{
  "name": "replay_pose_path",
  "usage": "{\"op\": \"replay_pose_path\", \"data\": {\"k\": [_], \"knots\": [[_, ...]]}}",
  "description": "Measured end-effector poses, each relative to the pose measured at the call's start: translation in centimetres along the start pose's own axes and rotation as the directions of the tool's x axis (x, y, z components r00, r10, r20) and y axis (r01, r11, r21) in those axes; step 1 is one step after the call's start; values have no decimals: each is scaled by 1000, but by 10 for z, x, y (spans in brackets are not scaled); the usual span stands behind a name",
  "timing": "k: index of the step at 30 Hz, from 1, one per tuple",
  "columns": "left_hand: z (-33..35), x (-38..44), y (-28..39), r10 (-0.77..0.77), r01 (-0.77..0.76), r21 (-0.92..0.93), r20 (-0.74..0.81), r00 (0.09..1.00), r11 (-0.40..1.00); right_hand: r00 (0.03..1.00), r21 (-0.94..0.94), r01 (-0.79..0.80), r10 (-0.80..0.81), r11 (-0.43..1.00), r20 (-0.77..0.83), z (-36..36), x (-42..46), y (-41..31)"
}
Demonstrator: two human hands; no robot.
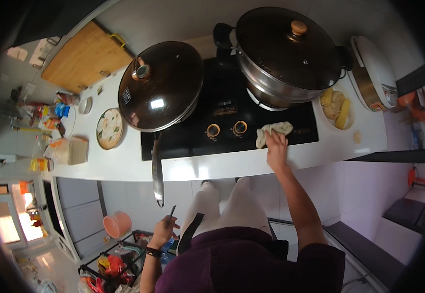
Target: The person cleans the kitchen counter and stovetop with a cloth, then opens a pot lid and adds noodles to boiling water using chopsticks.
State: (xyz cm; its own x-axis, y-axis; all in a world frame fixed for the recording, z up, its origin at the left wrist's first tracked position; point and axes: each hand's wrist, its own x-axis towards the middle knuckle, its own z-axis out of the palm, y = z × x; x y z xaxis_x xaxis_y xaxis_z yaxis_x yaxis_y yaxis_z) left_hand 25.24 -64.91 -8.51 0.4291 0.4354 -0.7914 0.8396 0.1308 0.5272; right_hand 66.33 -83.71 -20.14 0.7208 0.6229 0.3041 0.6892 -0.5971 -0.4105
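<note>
My right hand [277, 151] presses a crumpled pale cloth [278, 129] against the front right of the black glass cooktop [183, 144]. To the left of the cloth are two round knobs [240, 127] with orange rings. My left hand [164, 230] hangs low in front of the counter, gripping a thin dark object [171, 213] too small to identify. Above that hand, the metal handle [158, 175] of a wok juts past the counter edge. The wok's dark glass lid [164, 88] is on. A large steamer pot [271, 78], also lidded, stands at the back right.
Right of the cooktop, a bowl [350, 122] holds corn cobs and other food beside a rice cooker [373, 73]. On the left are a floral plate [110, 128], a bagged block [74, 150] and a wooden cutting board [88, 56]. A pink bucket [117, 224] and a loaded rack [113, 265] stand below.
</note>
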Motion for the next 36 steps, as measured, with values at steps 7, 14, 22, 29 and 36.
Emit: {"op": "replay_pose_path", "data": {"k": [7, 14, 22, 29, 36], "knots": [[14, -10, 3, 26, -26, 1, -94, 995, 1000, 989, 231, 114, -133, 966, 68, -11, 92, -39], [21, -16, -4, 5, -16, -77, -134, 991, 997, 722, -16, 4, 8, 1000, 692, 28, 136, -52], [29, -19, -31, -107, 72, -192, -176, 979, 979, 746, -130, 287, -137, 949, 652, 93, 213, -65], [32, -25, -40, -140, 107, -185, -172, 975, 977, 895, -88, 223, -168, 971, 414, 122, 258, -78], [16, -7, -31, -58, 33, -154, -161, 985, 988, 718, 120, 484, -472, 867, 512, 63, 165, -65]]}}
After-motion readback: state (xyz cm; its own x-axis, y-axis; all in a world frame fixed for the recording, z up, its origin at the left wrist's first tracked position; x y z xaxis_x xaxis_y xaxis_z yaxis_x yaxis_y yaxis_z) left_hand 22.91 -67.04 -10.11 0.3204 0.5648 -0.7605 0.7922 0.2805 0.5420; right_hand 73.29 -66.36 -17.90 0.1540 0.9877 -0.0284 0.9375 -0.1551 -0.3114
